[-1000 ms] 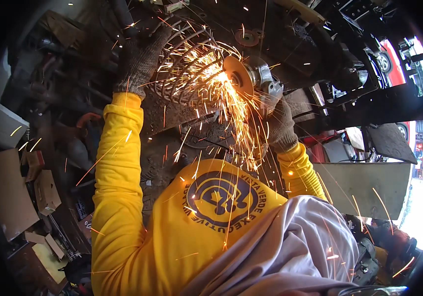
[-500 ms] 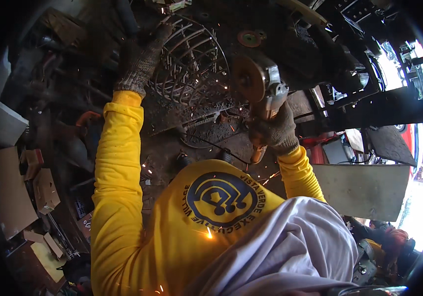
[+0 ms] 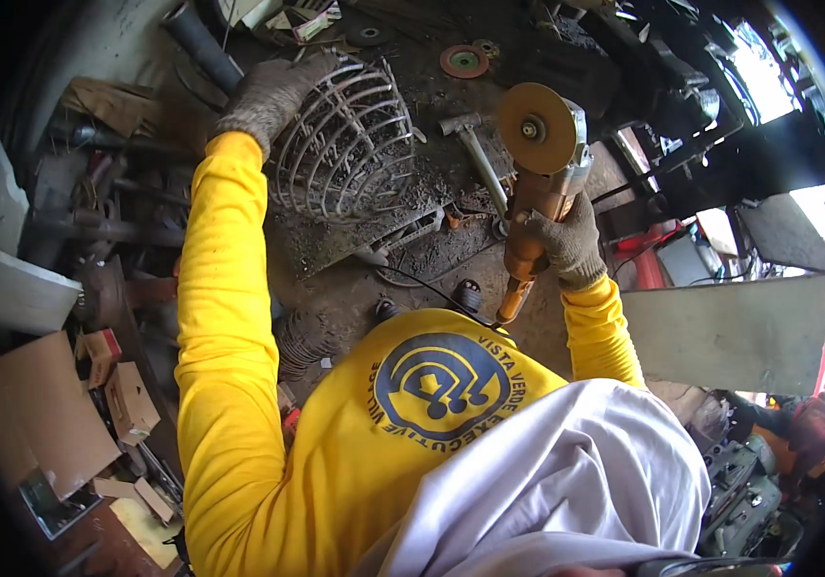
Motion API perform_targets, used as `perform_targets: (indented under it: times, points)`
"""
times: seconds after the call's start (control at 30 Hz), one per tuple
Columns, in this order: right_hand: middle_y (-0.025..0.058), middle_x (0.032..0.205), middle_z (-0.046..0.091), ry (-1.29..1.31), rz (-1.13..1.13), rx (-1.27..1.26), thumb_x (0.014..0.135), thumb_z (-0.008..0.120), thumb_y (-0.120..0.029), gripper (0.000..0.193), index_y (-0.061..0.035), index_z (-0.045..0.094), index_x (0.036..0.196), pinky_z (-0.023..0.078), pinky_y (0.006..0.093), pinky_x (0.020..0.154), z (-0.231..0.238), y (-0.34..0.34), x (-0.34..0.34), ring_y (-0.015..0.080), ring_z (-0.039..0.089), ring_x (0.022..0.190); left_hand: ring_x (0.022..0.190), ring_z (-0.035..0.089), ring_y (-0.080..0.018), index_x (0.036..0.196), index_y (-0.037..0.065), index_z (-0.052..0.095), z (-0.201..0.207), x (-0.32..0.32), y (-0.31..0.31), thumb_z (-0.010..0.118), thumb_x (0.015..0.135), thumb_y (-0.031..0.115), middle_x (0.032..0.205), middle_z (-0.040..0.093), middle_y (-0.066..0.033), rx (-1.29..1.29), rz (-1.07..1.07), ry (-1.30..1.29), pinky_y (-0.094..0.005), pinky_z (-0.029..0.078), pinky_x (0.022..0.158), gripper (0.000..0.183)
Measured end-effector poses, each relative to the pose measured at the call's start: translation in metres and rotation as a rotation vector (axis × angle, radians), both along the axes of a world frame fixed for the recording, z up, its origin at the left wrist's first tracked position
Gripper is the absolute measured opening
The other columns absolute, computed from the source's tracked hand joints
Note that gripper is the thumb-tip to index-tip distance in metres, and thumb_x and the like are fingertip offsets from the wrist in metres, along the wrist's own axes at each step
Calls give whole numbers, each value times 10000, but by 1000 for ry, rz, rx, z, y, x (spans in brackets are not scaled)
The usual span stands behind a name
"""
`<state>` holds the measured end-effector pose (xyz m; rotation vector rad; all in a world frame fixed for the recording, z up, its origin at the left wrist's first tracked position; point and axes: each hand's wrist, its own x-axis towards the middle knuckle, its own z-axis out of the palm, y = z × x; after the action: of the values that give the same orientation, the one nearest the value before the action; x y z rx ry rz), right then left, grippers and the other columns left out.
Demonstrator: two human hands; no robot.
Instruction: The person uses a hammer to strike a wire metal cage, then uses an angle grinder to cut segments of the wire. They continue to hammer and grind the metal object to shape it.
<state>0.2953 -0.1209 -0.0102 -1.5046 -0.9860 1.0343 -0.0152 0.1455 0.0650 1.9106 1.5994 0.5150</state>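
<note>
My left hand [image 3: 273, 94], in a grey knit glove, is closed on the upper left edge of a round metal wire grille [image 3: 350, 144]. The grille's curved bars stand tilted over the dark, debris-strewn work surface. My right hand [image 3: 569, 242], gloved alike, is wrapped round the body of an angle grinder [image 3: 537, 207]. The grinder points upward, its round tan cutting disc [image 3: 533, 130] facing me and apart from the grille. Between grille and grinder lies a metal hammer [image 3: 478, 163]. A black cord [image 3: 422, 283] runs near the grinder's lower end.
A green-and-red grinding disc [image 3: 464, 62] lies beyond the grille. Dark pipe [image 3: 203, 48] stands at upper left. Cardboard boxes [image 3: 131, 402] are at left, a pale panel [image 3: 730, 332] at right, and an engine-like metal part [image 3: 744, 490] at lower right.
The sparks have gone. My right hand has moved the grinder right and away from the grille, and its disc now faces me. My left hand has shifted slightly left and up with the grille.
</note>
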Motion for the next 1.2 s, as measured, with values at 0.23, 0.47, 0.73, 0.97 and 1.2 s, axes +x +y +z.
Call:
perform_targets:
  times: [0.23,0.47,0.73,0.97,1.2]
  points:
    - [84,1074,673,88,-75,24,668,831,-140,673,-26,538,1263,535,335,870,-8,-11,13,181,660,945,1172,592,-386,1213,30,639,-13,42,6,587,835,652,1237,628,-244,174,19,499,-461,446,1002,729]
    - [70,1035,674,129,-142,-1,682,833,-128,624,-31,552,1230,543,320,835,-8,-16,26,163,659,911,1038,659,-332,1119,62,657,-11,29,-55,649,887,407,1104,687,-188,768,-6,379,-436,522,879,415]
    - [79,1029,675,433,17,107,743,764,-120,539,-3,557,1227,545,326,836,-9,8,50,182,661,895,889,646,-226,1149,33,599,-84,121,-228,744,870,288,969,672,-86,-430,-784,-228,-345,514,785,405]
    - [112,1067,662,571,158,102,769,752,-173,584,7,533,1280,555,347,841,9,37,66,214,664,915,973,655,-218,1273,80,537,-140,207,-215,876,694,428,1096,673,-85,-403,-688,-492,-358,547,868,756]
    - [133,1038,656,733,167,30,811,743,-260,580,11,525,1274,582,364,803,-4,44,88,236,674,886,952,655,-204,1209,45,535,-140,225,-225,888,701,313,1077,649,-87,-358,-638,-793,-343,562,849,674]
